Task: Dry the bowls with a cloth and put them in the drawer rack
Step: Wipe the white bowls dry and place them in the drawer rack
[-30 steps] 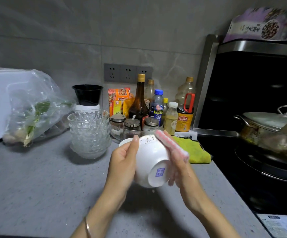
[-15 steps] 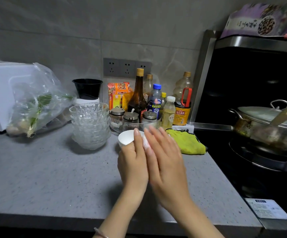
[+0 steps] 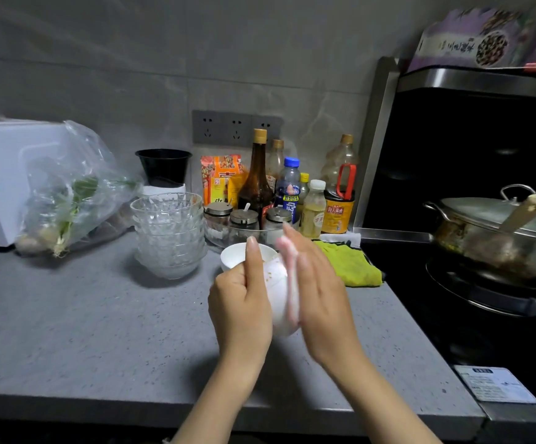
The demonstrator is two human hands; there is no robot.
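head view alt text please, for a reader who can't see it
A person's left hand holds a small white ceramic bowl tilted above a grey speckled countertop, while the flat right hand presses a pink-and-white cloth against its outside. A stack of clear glass bowls stands to the left.

Light: we see a dim, greyish kitchen, lit softly from above the fingers (image 3: 253, 261).
Shadows: we find soft ones on the surface (image 3: 84, 315) below the fingers.
Blur: we see the right fingers (image 3: 305, 254) and cloth (image 3: 292, 283) smeared.
Glare: we note pale sheen on the pot lid (image 3: 484, 216), right of the fingers.
Edges: we see lines bow far from the fingers.
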